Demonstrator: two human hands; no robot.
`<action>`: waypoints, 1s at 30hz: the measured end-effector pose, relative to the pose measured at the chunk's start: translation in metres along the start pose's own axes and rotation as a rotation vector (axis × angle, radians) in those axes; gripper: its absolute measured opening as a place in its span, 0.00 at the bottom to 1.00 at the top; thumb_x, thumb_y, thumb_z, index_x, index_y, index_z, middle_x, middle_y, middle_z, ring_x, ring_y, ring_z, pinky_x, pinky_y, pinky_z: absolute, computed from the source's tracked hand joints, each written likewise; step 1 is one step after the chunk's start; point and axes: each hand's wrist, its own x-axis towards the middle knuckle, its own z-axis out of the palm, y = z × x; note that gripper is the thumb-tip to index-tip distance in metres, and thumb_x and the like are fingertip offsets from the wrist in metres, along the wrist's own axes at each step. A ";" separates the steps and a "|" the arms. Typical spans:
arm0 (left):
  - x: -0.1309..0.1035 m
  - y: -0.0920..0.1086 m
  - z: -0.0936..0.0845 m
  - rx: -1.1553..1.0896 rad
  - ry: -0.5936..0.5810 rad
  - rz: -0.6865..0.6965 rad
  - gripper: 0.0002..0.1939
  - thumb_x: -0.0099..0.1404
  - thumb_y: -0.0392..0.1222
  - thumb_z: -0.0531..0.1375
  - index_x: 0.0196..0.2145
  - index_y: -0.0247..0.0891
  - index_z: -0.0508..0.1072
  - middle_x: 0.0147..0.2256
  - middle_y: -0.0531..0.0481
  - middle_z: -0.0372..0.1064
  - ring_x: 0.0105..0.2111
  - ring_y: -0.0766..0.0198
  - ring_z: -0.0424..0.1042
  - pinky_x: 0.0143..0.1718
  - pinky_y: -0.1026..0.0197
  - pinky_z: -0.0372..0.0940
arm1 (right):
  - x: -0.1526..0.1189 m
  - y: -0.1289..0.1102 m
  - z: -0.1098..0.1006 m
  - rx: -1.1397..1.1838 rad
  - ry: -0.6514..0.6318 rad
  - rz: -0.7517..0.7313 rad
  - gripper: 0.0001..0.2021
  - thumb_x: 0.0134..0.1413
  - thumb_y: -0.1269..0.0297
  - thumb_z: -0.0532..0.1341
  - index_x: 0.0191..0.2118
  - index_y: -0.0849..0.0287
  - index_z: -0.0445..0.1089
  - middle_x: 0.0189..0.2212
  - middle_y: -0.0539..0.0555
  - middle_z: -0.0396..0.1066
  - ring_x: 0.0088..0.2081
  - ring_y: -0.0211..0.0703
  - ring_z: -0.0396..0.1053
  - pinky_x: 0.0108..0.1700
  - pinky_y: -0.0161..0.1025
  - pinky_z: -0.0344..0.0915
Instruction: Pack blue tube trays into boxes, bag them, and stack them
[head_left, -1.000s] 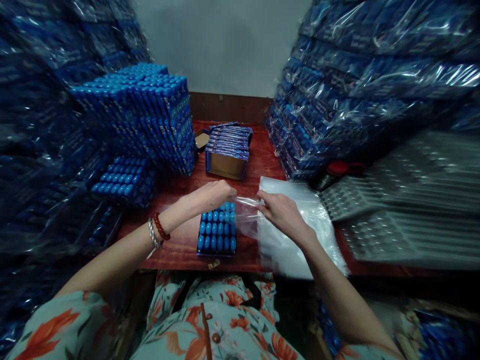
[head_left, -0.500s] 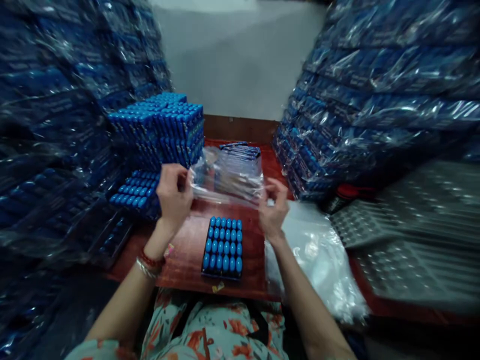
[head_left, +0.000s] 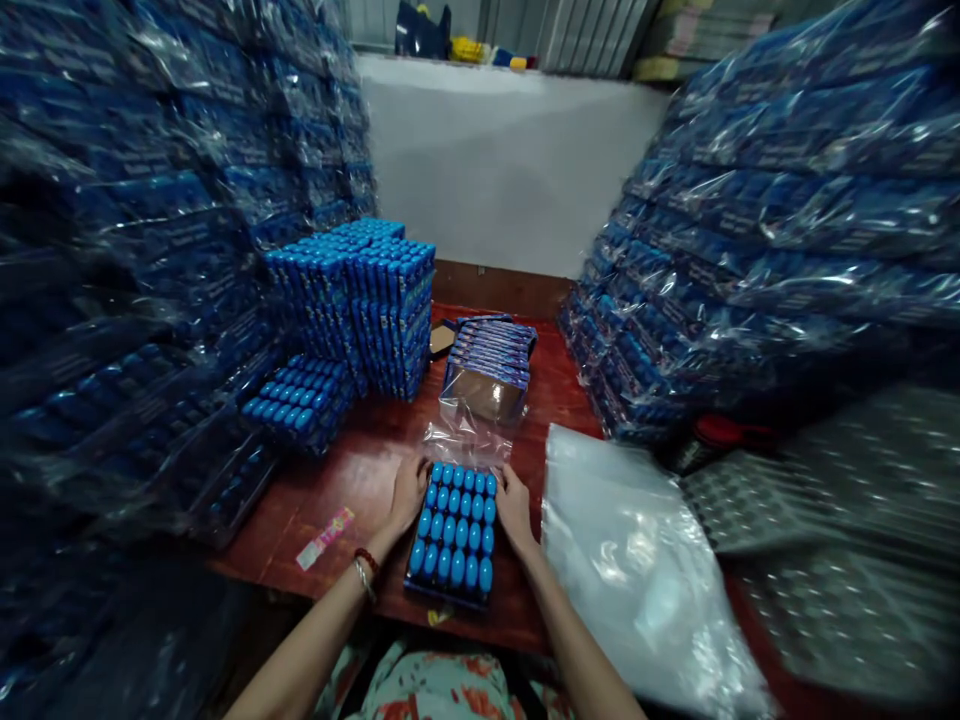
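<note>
2 towering wrapped stacks flank 1 white wall and 1 red surface. Near its front edge lies 1 tray, 1 clear bag beyond, left hand and right hand at the far corners; whether either grip pinches bag or tray, I cannot tell. The tray carries 24 blue capsules, 4 rows of 6.

The blue pieces between my fingers look like smooth, glossy plastic; the film is clear, shiny, crinkled plastic. My bench has a polished, wood-like surface. The plastic sheets look slick and milky, the wrapped stacks glint under wrinkled plastic, the box shows matt cardboard, my clothing matt cloth.
</note>
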 end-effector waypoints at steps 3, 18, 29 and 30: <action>-0.021 -0.005 0.001 -0.027 -0.023 -0.033 0.09 0.65 0.41 0.49 0.34 0.36 0.66 0.35 0.47 0.68 0.36 0.61 0.67 0.42 0.59 0.63 | -0.022 0.000 0.004 0.045 -0.015 0.039 0.16 0.55 0.56 0.48 0.39 0.59 0.67 0.34 0.54 0.73 0.34 0.45 0.69 0.39 0.40 0.64; -0.076 -0.010 -0.028 -0.117 0.130 -0.242 0.14 0.66 0.51 0.47 0.30 0.39 0.59 0.27 0.52 0.62 0.29 0.65 0.64 0.32 0.63 0.62 | -0.060 -0.017 0.012 0.287 -0.010 0.153 0.16 0.51 0.57 0.53 0.44 0.60 0.62 0.32 0.52 0.68 0.33 0.42 0.66 0.36 0.37 0.64; -0.083 -0.011 -0.063 0.033 -0.245 -0.197 0.10 0.61 0.45 0.54 0.26 0.39 0.68 0.26 0.50 0.69 0.32 0.58 0.70 0.35 0.60 0.62 | -0.077 -0.015 -0.006 -0.116 -0.292 0.136 0.18 0.54 0.65 0.49 0.50 0.61 0.61 0.25 0.50 0.68 0.26 0.44 0.67 0.30 0.38 0.61; -0.083 -0.008 -0.066 0.085 -0.270 -0.197 0.10 0.63 0.45 0.53 0.28 0.39 0.69 0.28 0.48 0.71 0.33 0.56 0.71 0.36 0.60 0.62 | -0.077 -0.017 -0.011 -0.203 -0.328 0.132 0.18 0.54 0.66 0.49 0.51 0.61 0.61 0.25 0.51 0.69 0.27 0.45 0.68 0.30 0.38 0.61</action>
